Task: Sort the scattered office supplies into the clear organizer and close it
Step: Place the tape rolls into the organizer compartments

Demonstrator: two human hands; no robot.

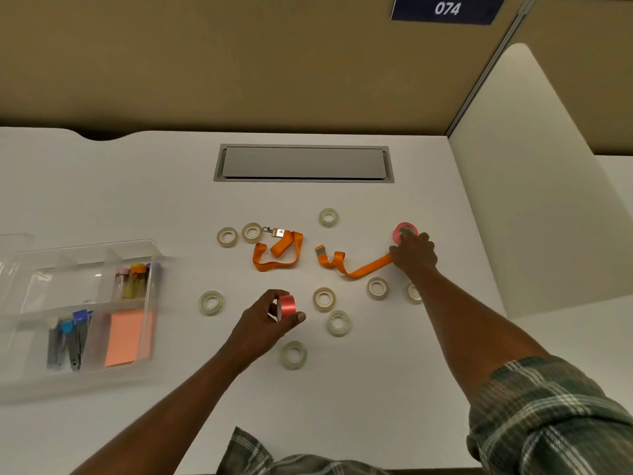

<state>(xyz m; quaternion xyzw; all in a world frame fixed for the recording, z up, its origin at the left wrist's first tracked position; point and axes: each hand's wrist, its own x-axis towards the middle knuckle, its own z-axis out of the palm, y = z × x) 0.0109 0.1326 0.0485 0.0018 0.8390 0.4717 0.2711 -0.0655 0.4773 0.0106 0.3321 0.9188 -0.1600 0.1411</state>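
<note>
We hold a red tape roll [286, 307] on edge in our left hand [263, 329], thumb and fingers clamped around it just above the desk [171, 200]. Our right hand [413, 253] reaches far out to a second red roll [404, 231] lying flat; the fingertips rest on its near rim, but we cannot tell whether they have closed on it. Two orange lanyards lie between the hands: one [279, 252] with a metal clip, the other [352, 265] running under our right hand. Clear tape rolls are scattered around them, such as one [211, 302] left of our left hand and one [328, 217] at the far side. The organizer [20, 337] sits open at the left, well apart, holding pink sticky notes [125, 337], pens [68, 341] and capped tubes [135, 281] in separate compartments.
</note>
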